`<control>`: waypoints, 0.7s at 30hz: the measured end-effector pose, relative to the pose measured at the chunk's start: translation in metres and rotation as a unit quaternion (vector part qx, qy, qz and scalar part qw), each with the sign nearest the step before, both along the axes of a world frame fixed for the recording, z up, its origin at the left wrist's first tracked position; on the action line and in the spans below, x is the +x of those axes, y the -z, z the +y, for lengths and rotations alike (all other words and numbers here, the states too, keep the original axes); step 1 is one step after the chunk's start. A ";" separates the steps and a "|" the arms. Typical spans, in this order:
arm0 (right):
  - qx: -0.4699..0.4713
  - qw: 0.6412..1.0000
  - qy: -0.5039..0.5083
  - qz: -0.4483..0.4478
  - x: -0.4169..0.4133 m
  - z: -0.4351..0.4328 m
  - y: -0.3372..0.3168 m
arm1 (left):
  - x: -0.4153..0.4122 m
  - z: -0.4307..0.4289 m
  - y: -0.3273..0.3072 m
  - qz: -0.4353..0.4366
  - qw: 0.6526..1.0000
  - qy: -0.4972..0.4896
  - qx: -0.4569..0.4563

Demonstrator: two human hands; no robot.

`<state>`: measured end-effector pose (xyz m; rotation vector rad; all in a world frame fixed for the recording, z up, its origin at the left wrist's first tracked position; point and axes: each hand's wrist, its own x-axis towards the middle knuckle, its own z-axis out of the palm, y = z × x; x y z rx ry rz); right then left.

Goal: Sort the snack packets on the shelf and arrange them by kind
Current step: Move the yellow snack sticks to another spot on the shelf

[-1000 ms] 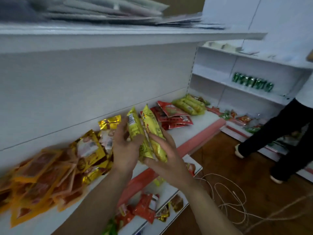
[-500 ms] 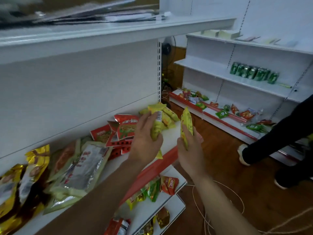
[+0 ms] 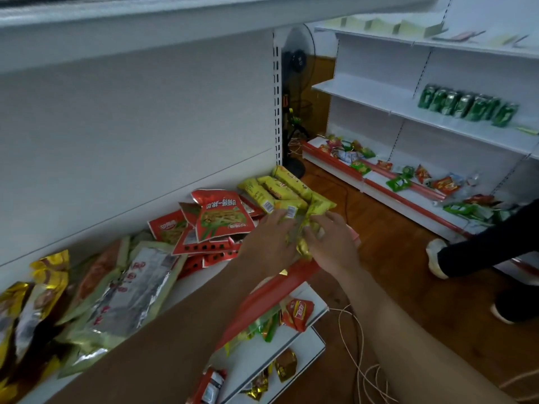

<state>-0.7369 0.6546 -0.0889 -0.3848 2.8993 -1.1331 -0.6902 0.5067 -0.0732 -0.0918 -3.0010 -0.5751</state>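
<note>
Both hands set yellow packets down at the right end of the shelf.

The left hand (image 3: 269,239) lies on the yellow packets (image 3: 318,205) with fingers (image 3: 281,221) nearly straight and spread, pressing them to the shelf (image 3: 198,284). The right hand (image 3: 331,244) has its fingers bent around the crumpled foil of one packet. The packets lie at the shelf's front edge, touching the yellow row (image 3: 280,186) already lined up at the back wall. Red packets (image 3: 221,217) are heaped just left of that row, then silver-green packets (image 3: 131,293), then gold packets (image 3: 43,275) at the far left.
</note>
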 end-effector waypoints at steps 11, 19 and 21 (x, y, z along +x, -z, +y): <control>0.119 0.992 -0.028 0.040 0.021 -0.045 -0.054 | 0.097 -0.050 -0.051 0.073 0.993 -0.069 0.055; 0.132 0.971 -0.138 0.142 0.155 -0.182 -0.096 | 0.270 -0.158 -0.069 0.045 0.976 -0.202 -0.066; 0.134 0.964 -0.172 0.151 0.204 -0.228 -0.101 | 0.329 -0.190 -0.073 0.024 0.967 -0.240 -0.085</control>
